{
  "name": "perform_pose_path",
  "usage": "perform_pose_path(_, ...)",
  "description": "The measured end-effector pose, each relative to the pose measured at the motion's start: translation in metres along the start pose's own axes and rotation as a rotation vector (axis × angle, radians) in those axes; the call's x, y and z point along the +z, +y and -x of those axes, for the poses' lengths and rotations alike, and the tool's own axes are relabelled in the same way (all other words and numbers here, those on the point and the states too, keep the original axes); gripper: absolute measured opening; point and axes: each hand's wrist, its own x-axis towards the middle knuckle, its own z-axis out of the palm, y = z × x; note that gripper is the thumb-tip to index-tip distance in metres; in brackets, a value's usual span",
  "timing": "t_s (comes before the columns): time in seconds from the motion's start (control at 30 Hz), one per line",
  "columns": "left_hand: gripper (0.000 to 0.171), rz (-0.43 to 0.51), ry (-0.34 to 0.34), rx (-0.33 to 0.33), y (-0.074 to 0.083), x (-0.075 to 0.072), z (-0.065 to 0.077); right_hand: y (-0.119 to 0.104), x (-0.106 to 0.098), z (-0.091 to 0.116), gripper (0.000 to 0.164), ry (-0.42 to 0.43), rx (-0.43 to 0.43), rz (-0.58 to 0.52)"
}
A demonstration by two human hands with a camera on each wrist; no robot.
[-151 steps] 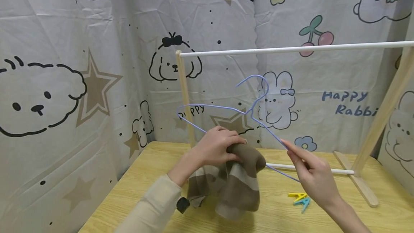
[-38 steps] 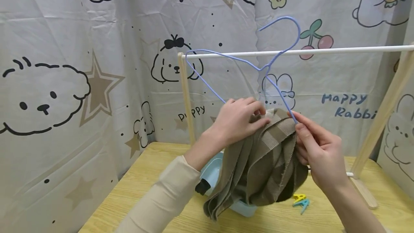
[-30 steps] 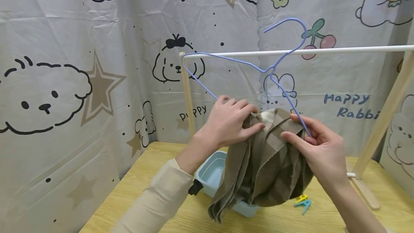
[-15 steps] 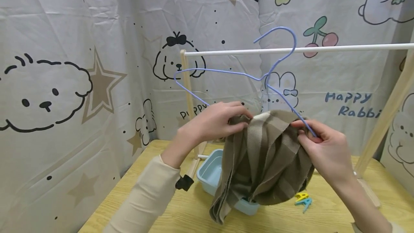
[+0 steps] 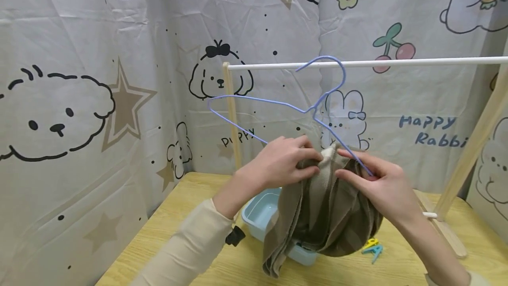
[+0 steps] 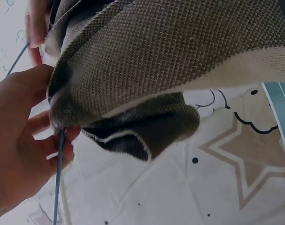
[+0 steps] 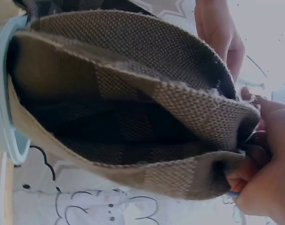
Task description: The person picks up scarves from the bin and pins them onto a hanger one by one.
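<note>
White cartoon-printed curtains (image 5: 254, 25) hang behind the table (image 5: 341, 273) and cloth (image 5: 323, 211).

Room: betw. R hand (image 5: 390, 189) & R upright (image 5: 472, 149) – below rail (image 5: 397, 62) | Blk: cloth (image 5: 329, 211) partly screens tub (image 5: 258, 215)

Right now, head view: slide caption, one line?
Left hand and right hand hold brown cloth and a blue hanger before a white-barred rack; blue basin partly hidden by the cloth.

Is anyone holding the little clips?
No, the yellow clip and blue clip lie on the table while the left hand and right hand hold the brown cloth.
</note>
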Motion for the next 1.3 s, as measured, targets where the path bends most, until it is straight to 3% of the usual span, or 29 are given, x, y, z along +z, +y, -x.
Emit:
perform_pose_path(0.13, 0.021, 0.174, -0.026, -0.049, -0.004, -0.004, 0.001, 0.002, -0.002, -0.002, 0.015, 0.01, -0.073, 0.136)
perform_pose_path(0.2, 0.022, 0.203, -0.008, -0.082, -0.009, -0.006, 0.003, 0.005, -0.005, -0.003, 0.01, 0.013, -0.092, 0.182)
perform_pose_path(0.3, 0.021, 0.138, 0.068, -0.145, -0.018, -0.009, 0.008, 0.01, -0.013, -0.003, 0.011, 0.015, -0.109, 0.213)
perform_pose_path(0.4, 0.02, 0.012, 0.134, -0.236, -0.029, -0.01, 0.014, 0.014, -0.022, -0.002, 0.011, -0.007, -0.078, 0.217)
perform_pose_path(0.47, 0.02, -0.099, 0.145, -0.256, -0.033, -0.008, 0.017, 0.017, -0.028, 0.0, 0.008, -0.03, -0.044, 0.21)
perform_pose_path(0.53, 0.02, -0.217, 0.152, -0.219, -0.034, -0.006, 0.018, 0.018, -0.031, 0.001, 0.007, -0.066, 0.01, 0.185)
perform_pose_path(0.6, 0.02, -0.294, 0.162, -0.131, -0.031, -0.004, 0.019, 0.018, -0.03, 0.002, 0.008, -0.091, 0.056, 0.157)
perform_pose_path(0.67, 0.023, -0.274, 0.134, -0.03, -0.026, -0.001, 0.019, 0.018, -0.029, 0.003, 0.009, -0.101, 0.094, 0.117)
perform_pose_path(0.73, 0.028, -0.187, 0.052, 0.032, -0.02, 0.0, 0.019, 0.017, -0.027, 0.003, 0.01, -0.092, 0.123, 0.088)
perform_pose_path(0.83, 0.054, -0.114, -0.064, 0.065, -0.012, 0.003, 0.019, 0.014, -0.023, 0.002, 0.01, -0.068, 0.133, 0.04)
perform_pose_path(0.9, 0.069, -0.155, -0.08, 0.082, -0.009, 0.008, 0.018, 0.01, -0.019, 0.002, 0.01, -0.057, 0.123, 0.006)
perform_pose_path(1.03, 0.053, -0.254, 0.021, 0.154, -0.006, 0.019, 0.012, 0.002, -0.009, 0.001, 0.009, -0.052, 0.033, -0.065)
perform_pose_path(1.13, 0.034, -0.242, 0.087, 0.183, -0.006, 0.024, 0.008, -0.001, -0.004, 0.002, 0.015, -0.062, -0.02, -0.086)
perform_pose_path(1.2, 0.022, -0.214, 0.138, 0.174, -0.008, 0.024, 0.007, -0.003, -0.002, 0.003, 0.017, -0.075, -0.028, -0.091)
perform_pose_path(1.3, 0.009, -0.198, 0.268, 0.12, -0.013, 0.021, 0.002, -0.005, -0.001, 0.002, 0.017, -0.11, -0.045, -0.123)
